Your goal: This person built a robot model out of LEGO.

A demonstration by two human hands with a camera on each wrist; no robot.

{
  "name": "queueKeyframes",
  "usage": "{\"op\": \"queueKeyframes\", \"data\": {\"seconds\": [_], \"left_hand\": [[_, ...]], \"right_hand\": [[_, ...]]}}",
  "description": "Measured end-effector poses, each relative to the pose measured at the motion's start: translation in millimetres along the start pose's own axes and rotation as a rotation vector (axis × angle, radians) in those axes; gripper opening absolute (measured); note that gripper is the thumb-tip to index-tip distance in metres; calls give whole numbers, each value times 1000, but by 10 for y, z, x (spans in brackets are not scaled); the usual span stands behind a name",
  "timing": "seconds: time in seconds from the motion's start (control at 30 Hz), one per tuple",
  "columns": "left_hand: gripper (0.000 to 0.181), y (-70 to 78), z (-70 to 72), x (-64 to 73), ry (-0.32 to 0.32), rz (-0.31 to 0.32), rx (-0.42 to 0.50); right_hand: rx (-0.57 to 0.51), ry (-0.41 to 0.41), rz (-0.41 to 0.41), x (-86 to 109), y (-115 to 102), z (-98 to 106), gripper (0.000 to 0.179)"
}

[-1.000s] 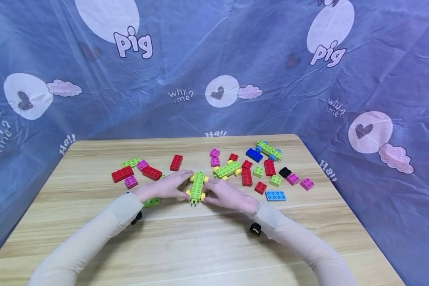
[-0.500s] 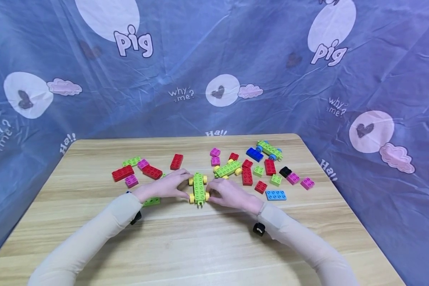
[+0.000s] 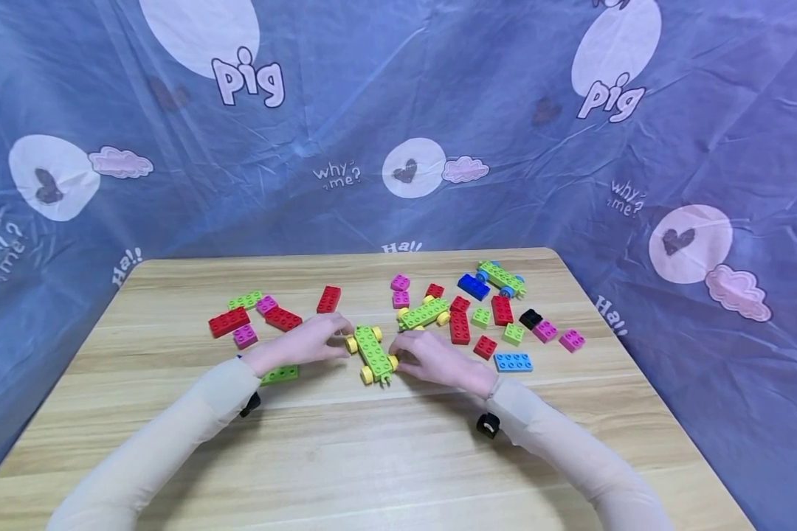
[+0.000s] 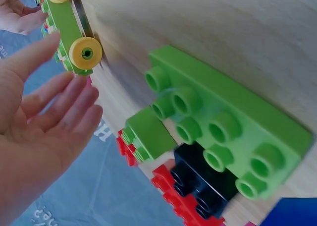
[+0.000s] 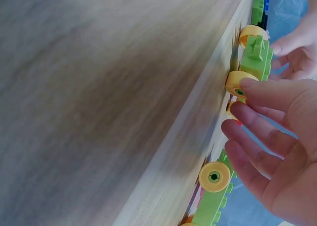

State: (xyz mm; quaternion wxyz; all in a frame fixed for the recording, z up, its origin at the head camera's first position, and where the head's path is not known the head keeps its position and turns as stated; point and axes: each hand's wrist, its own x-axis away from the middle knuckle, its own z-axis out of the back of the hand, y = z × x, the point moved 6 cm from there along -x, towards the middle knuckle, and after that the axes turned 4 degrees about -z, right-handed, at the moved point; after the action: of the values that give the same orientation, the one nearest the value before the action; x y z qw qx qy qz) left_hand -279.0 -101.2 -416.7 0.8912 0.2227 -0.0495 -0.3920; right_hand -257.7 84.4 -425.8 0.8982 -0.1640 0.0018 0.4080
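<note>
A lime green toy car base (image 3: pixel 374 352) with yellow wheels and a studded top stands at an angle on the table between both hands. My left hand (image 3: pixel 314 341) is at its far left wheel (image 4: pixel 85 53), fingers loosely bent; whether the fingertips touch it cannot be told. On the other side, the thumb of my right hand (image 5: pixel 282 132) touches the near right wheel (image 5: pixel 239 84), while its other fingers are relaxed. A second lime base with yellow wheels (image 3: pixel 423 315) stands just behind the right hand.
Red bricks (image 3: pixel 229 322), pink bricks (image 3: pixel 245 336) and a green brick (image 4: pixel 223 122) lie around the left hand. To the right are a light blue brick (image 3: pixel 513 362), a black brick (image 3: pixel 530 318) and a lime base with blue wheels (image 3: pixel 501 279). A printed blue cloth (image 3: pixel 398 214) hangs behind the table (image 3: pixel 345 464).
The car base between the hands has turned, its near end swinging right. My right hand has moved slightly right; the left hand has drawn slightly left. Surrounding bricks have stayed put.
</note>
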Motion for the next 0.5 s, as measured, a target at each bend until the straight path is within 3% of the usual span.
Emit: {"op": "queueKeyframes", "data": {"seconds": [0.13,0.33,0.5], "left_hand": [[37,-9,-10,-103,25,3,-48],[48,59,-55,-207,-44,-8,-61],[46,103,-82,-249,-73,-45,-49]], "right_hand": [[17,-12,-12,-3,14,-15,19],[26,-1,-4,-4,5,-7,20],[32,-13,-25,9,32,0,20]]}}
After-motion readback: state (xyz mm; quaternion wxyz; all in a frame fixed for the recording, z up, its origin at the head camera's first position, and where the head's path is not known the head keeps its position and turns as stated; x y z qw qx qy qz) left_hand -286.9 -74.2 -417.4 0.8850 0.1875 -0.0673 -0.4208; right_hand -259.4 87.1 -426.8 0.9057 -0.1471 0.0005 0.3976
